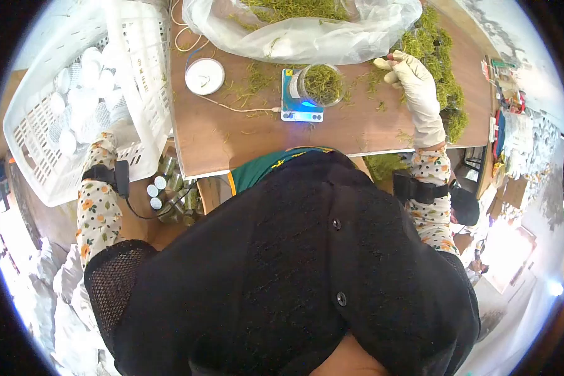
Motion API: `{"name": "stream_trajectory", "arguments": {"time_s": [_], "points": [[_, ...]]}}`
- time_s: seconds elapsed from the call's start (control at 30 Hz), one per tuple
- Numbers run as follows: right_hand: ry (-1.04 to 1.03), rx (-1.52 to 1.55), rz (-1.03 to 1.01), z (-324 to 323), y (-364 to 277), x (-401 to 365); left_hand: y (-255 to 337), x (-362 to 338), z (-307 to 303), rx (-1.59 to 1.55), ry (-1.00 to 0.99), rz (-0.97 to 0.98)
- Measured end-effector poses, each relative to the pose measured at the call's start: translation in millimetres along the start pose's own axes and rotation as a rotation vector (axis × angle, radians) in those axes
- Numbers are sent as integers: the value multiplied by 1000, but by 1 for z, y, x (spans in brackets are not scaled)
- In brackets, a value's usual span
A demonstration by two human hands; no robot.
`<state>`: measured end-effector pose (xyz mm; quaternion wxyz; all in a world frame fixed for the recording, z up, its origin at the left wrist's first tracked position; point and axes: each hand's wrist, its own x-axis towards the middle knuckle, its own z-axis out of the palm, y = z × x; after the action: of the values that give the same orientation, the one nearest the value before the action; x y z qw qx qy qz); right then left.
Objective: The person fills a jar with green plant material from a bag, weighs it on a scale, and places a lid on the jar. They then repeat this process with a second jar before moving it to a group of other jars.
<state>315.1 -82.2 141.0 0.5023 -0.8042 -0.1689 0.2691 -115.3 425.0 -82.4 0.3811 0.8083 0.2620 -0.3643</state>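
While the glass jar point(296, 86) sits on the little scale point(302, 116) near the middle of the wooden table point(232, 138), its round end faces up and a bit to the right. Its long axis seems to run from left to right, but it is seen mostly end-on, so it is hard to tell if it leans. Green strands point(323, 84) show inside.

The right hand point(413, 81), in a pale glove, is to the right of the jar, by the green heap point(438, 75). Its fingers are bent, with the tips close together — whether they hold anything cannot be told. The left hand point(124, 130) is at the big white basket point(150, 75), among or near the white round things point(84, 100); its grip cannot be made out.

A clear bag point(332, 45) lies just beyond the jar, on the far side. To the left is a white disc point(205, 76), and a thin cord point(238, 108) runs over to the scale — with loose green bits around.
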Motion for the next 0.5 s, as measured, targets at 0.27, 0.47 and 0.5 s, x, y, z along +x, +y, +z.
{"name": "stream_trajectory", "arguments": {"time_s": [0.27, 0.47, 0.5], "points": [[-53, 95, -202, 1, -11, 10, 131, -117, -50, -899, 1003, 253], [-629, 596, -338, 78, -31, -3, 343, -157, 9, -285, 1340, 755], [-780, 669, -358, 90, -36, -7, 385, -157, 26, -432, 1274, 872]]}}
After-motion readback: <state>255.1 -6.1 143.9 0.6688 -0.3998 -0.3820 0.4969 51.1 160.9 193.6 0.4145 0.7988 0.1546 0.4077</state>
